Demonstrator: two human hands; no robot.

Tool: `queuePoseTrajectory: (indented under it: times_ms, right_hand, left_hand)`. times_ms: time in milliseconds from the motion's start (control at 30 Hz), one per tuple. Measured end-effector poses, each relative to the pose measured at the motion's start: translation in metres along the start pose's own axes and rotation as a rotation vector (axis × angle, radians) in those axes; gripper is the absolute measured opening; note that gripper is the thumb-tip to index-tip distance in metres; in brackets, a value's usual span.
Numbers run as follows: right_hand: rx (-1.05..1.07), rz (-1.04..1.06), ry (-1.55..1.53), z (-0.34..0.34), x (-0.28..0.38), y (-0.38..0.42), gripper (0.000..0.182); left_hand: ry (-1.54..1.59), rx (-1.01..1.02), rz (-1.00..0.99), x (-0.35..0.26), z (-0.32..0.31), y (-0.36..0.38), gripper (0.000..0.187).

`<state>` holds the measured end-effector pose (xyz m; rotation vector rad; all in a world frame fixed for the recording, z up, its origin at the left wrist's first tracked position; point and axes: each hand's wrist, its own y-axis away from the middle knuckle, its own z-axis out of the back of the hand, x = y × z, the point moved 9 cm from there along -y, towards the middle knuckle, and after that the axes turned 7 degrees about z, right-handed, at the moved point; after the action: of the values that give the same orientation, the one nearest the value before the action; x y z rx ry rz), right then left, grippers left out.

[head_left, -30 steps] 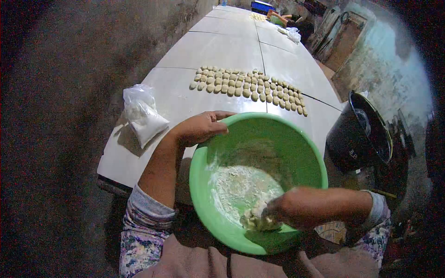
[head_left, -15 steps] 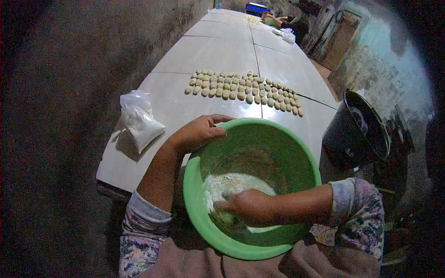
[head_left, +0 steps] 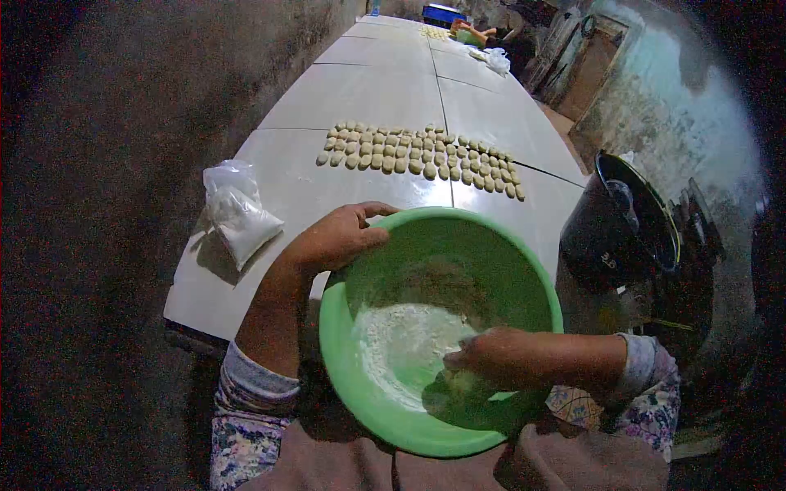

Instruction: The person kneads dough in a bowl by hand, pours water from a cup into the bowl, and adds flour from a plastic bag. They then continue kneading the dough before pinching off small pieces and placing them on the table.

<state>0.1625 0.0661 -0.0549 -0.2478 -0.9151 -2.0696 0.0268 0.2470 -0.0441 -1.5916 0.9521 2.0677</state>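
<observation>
Since the earlier frame your right hand (head_left: 491,360) has swung from the left-centre of the green bowl (head_left: 524,270) back toward its near right wall, and the flour patch it covered is exposed again. Your left hand (head_left: 336,239) hasn't shifted off the far left rim.

Right hand: fingers curled together, pressing down on a pale lump of dough (head_left: 463,380) at the bowl bottom; most of the lump is hidden under your knuckles, so I can't tell how firmly it's gripped. Left hand: thumb over the rim, fingers spread along the outside, clamping the bowl.

To do this well: keep the left clamp firm so the bowl doesn't spin on your lap, and drag the lump through the loose flour (head_left: 401,344) rather than kneading in one spot. That flour sits just left of your right hand, touching the dough's edge, smeared up the near left wall.

Outward: the bowl rests on your lap against the near edge of the white table (head_left: 368,90). A clear bag of white powder (head_left: 237,214) lies on the table left of your left hand, apart from it. Rows of small dough pieces (head_left: 417,155) lie further up. A black pot (head_left: 622,229) stands to the right of the bowl.
</observation>
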Motion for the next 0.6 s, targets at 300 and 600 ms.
queuePoseTrajectory:
  times_ms: [300,600]
  right_hand:
    - [-0.273,-0.071,-0.195,0.063,0.036,-0.027,0.047]
    - [-0.248,-0.462,-0.52,0.066,-0.071,-0.038,0.042]
  left_hand:
    - [0.03,-0.089,-0.008,-0.014,0.006,0.01,0.041]
    - [0.047,-0.096,0.021,-0.014,0.007,0.012,0.042]
